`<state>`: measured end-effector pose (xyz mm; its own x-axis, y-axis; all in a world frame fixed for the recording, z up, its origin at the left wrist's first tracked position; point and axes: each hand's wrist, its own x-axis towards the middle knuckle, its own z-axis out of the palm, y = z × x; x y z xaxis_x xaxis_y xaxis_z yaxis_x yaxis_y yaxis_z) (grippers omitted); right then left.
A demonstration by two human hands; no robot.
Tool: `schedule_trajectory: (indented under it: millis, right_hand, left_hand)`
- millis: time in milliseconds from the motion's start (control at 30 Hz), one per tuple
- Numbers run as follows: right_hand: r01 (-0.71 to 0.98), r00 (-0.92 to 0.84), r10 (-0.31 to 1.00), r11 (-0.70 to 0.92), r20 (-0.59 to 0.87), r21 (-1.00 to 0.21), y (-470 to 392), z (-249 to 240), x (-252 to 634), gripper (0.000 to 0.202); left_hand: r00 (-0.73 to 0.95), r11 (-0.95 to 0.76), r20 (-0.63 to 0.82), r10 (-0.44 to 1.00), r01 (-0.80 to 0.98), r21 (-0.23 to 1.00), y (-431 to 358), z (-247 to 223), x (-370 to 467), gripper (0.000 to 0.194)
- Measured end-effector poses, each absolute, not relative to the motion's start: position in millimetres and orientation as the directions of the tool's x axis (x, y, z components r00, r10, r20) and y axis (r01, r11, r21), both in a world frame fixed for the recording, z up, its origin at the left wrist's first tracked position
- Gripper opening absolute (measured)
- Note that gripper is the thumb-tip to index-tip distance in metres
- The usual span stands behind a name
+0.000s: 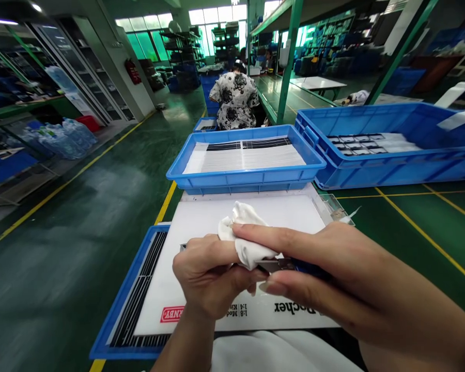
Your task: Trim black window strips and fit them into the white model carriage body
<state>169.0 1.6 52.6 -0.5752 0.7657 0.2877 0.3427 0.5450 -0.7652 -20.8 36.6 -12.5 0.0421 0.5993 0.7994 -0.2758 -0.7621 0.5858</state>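
A crumpled white cloth [248, 248] is pinched between my two hands above a white board [201, 219] with printed lettering. My left hand [211, 274] is closed on the cloth, its index finger and thumb pressed near the metal blade [270, 265] of a tool. My right hand [329, 274] grips the tool's dark blue handle [308, 267], with its index finger lying on the cloth. A small grey metallic end [183, 247] shows beside my left knuckles; what it belongs to is hidden.
Ahead, a blue tray [240, 178] holds white and black strips. A larger blue bin [395, 173] stands right, another blue tray [104, 338] lower left. A clear box [335, 209] is at the board's right edge. A person [236, 98] sits further ahead.
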Motion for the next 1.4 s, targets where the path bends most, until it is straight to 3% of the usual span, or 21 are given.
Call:
schedule_trajectory:
  millis: [333, 633, 1400]
  right_hand:
    - [0.331, -0.582, 0.760, 0.545, 0.287, -0.770, 6, 50, 164, 0.042]
    - [0.302, -0.575, 0.762, 0.536, 0.298, -0.788, 7, 46, 161, 0.040]
    - [0.300, -0.587, 0.762, 0.518, 0.273, -0.801, 8, 42, 152, 0.037]
  left_hand:
    - [0.040, -0.785, 0.802, 0.596, -0.181, 0.592, 39, -13, -29, 0.015]
    - [0.075, -0.778, 0.806, 0.588, -0.222, 0.588, 43, -13, -33, 0.014]
    - [0.044, -0.791, 0.801, 0.597, -0.132, 0.597, 41, -19, -44, 0.015]
